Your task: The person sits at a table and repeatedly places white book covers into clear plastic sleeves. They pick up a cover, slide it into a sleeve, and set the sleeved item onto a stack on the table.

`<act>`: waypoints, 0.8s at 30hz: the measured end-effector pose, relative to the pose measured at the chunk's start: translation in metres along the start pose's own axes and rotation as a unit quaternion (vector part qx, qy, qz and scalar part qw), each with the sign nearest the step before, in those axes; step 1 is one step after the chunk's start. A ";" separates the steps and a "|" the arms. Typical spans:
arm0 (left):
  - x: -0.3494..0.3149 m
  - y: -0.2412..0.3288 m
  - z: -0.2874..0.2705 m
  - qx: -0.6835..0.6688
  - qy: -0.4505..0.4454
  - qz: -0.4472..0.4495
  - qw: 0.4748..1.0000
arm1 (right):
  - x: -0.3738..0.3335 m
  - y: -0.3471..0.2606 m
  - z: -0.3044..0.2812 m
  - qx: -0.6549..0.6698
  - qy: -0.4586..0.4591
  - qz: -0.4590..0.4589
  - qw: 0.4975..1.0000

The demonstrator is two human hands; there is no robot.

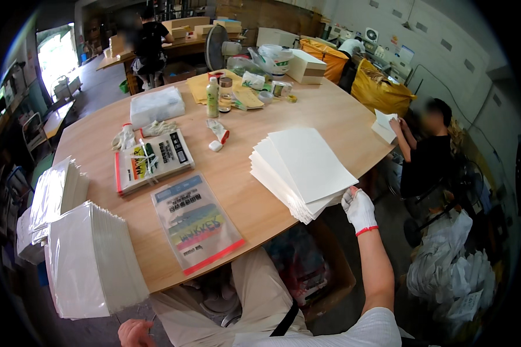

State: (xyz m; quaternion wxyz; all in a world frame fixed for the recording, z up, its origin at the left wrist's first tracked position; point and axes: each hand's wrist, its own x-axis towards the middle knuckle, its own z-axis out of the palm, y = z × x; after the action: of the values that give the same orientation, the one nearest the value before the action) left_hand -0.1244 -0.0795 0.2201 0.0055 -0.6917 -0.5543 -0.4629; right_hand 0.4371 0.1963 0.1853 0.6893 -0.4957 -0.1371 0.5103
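My right hand [359, 209], in a white knit glove with a red cuff, is closed at the near right corner of a fanned stack of white sheets [309, 165]. It pinches the corner of a top sheet with its bare-looking fingertips. Low at the left, off the table, my bare left hand [136, 333] is cut by the picture's lower edge, so its fingers are mostly hidden. Nearest to it is a thick pile of white sheets in clear plastic [87, 260]. A clear printed plastic sleeve [197, 222] with a red edge lies flat before me.
A tied bundle of printed sleeves [155, 162], work gloves [156, 128], a bottle [212, 98] and a jar [224, 95] stand farther back. A co-worker [428, 150] handles white sheets at the right. An open carton [330, 266] sits under the table's edge; white plastic bags [451, 266] lie right.
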 end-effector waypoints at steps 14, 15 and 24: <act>0.029 -0.042 0.157 -0.083 -0.225 -0.108 0.965 | -0.075 0.011 0.045 -0.233 -0.091 -0.264 0.932; 0.024 -0.056 0.178 -0.059 -0.218 -0.071 0.972 | -0.105 0.011 0.046 -0.322 -0.115 -0.312 0.886; 0.027 -0.086 0.264 0.244 -0.281 -0.063 0.926 | -0.118 0.134 0.041 -0.643 -0.197 -0.550 0.495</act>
State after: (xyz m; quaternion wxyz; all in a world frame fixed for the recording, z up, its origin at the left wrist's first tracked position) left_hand -0.0249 0.1122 0.0432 -0.0114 -0.7345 -0.6712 -0.0993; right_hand 0.2797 0.1177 0.1317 0.2761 -0.5124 -0.8047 -0.1169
